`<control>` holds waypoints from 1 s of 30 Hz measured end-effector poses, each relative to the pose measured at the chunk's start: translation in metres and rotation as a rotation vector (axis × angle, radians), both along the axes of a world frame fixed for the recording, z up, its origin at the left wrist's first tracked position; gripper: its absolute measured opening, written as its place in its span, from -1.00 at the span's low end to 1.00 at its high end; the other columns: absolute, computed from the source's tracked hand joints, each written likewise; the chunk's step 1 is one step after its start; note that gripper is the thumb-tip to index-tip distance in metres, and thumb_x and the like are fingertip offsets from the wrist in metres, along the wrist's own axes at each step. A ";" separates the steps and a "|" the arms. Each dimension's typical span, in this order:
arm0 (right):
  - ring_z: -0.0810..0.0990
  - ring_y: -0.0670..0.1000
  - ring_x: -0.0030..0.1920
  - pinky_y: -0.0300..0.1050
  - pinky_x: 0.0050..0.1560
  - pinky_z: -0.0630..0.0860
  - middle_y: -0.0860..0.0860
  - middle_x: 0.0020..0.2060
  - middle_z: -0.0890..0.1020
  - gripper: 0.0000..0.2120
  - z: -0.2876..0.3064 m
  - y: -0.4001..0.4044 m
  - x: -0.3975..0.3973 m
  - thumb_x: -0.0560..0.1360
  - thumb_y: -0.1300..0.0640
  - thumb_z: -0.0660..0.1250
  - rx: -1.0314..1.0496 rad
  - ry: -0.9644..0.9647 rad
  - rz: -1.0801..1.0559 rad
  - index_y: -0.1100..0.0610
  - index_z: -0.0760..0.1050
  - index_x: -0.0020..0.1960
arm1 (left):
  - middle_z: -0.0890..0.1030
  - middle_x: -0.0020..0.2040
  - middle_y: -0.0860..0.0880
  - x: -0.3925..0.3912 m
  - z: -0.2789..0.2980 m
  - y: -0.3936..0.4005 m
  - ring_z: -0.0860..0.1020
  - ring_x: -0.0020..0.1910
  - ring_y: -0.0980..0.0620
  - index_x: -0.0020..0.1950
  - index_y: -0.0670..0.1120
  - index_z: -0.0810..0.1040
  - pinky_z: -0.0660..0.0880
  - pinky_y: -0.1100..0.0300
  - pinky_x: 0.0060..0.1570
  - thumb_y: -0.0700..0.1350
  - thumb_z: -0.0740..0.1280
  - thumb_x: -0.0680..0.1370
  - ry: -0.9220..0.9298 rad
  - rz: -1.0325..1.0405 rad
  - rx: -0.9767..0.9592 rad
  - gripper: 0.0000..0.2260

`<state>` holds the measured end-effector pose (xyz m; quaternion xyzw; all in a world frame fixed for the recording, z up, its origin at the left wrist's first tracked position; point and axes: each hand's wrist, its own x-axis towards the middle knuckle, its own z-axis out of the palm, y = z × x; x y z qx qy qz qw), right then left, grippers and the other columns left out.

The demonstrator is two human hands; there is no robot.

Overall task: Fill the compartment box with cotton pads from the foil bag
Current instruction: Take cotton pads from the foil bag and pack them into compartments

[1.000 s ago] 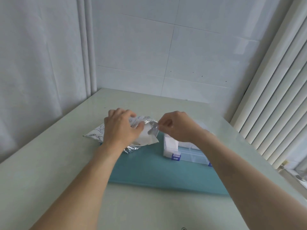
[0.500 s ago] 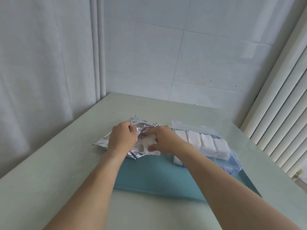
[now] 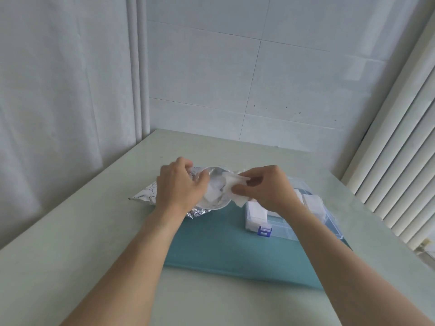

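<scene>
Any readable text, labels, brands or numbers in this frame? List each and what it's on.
None readable.
Foil bag: dark printed marks on its white outer face, too small and blurred to read as words.
Compartment box: no label in view; its blue latch is plain.
Cotton pads, teal mat, table, wall tiles and blinds: no text.

Soft, even daylight from the right-hand blinds, faint shadows, slight wide-angle bending at edges.
</scene>
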<state>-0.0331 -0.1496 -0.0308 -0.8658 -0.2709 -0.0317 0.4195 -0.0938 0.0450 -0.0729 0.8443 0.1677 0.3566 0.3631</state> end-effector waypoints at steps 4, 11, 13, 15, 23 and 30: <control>0.63 0.00 -0.30 -0.08 -0.11 0.59 0.10 -0.22 0.74 -0.86 0.002 -0.035 -0.010 0.41 0.20 0.56 0.219 0.230 0.047 0.12 0.72 -0.03 | 0.59 -0.02 -0.04 -0.016 0.017 -0.030 0.49 0.03 -0.03 0.09 -0.18 0.55 0.42 0.19 0.09 0.00 0.27 0.49 -0.473 -0.162 0.154 -0.70; 0.69 0.12 -0.22 -0.04 -0.04 0.61 0.13 -0.18 0.75 -0.79 -0.008 -0.053 -0.030 0.39 0.08 0.56 0.399 0.239 0.118 0.15 0.73 -0.02 | 0.50 0.08 0.09 -0.028 0.018 -0.088 0.53 0.02 0.16 0.24 0.01 0.46 0.40 0.42 -0.06 0.36 0.27 0.41 -0.136 -0.465 -0.137 -0.44; 0.71 0.12 -0.20 -0.08 -0.06 0.60 0.04 -0.22 0.75 -0.84 -0.012 -0.050 -0.033 0.34 0.00 0.57 0.397 0.178 0.100 0.01 0.74 -0.11 | 0.50 0.18 0.11 -0.023 0.012 -0.089 0.53 0.16 0.14 0.36 0.05 0.37 0.43 0.34 0.12 0.46 0.25 0.34 0.075 -0.521 -0.294 -0.27; 0.69 0.00 -0.17 -0.17 -0.12 0.61 -0.07 -0.21 0.73 -0.89 -0.018 -0.045 -0.035 0.36 0.07 0.59 0.367 0.083 0.060 -0.08 0.73 -0.14 | 0.54 0.26 0.05 -0.017 0.008 -0.089 0.54 0.26 0.06 0.41 0.08 0.33 0.48 0.06 0.28 0.53 0.27 0.30 0.147 -0.587 -0.466 -0.18; 0.55 -0.11 -0.02 -0.34 -0.10 0.46 -0.10 0.01 0.56 -0.72 -0.032 -0.043 -0.041 0.47 0.00 0.50 0.035 -0.254 0.099 -0.14 0.66 0.18 | 0.60 0.26 -0.01 -0.013 0.001 -0.090 0.57 0.27 -0.04 0.36 0.06 0.43 0.41 -0.12 0.38 0.22 0.40 0.39 0.086 -0.573 -0.757 -0.42; 0.61 -0.16 -0.12 -0.38 -0.17 0.42 -0.08 -0.02 0.65 -0.89 -0.020 -0.061 -0.026 0.48 0.09 0.46 0.231 0.109 0.020 0.01 0.61 0.00 | 0.61 0.23 -0.13 -0.015 0.004 -0.082 0.67 0.05 -0.14 0.48 -0.03 0.36 0.62 0.04 -0.10 -0.29 0.20 0.67 0.167 -0.769 -0.676 -0.62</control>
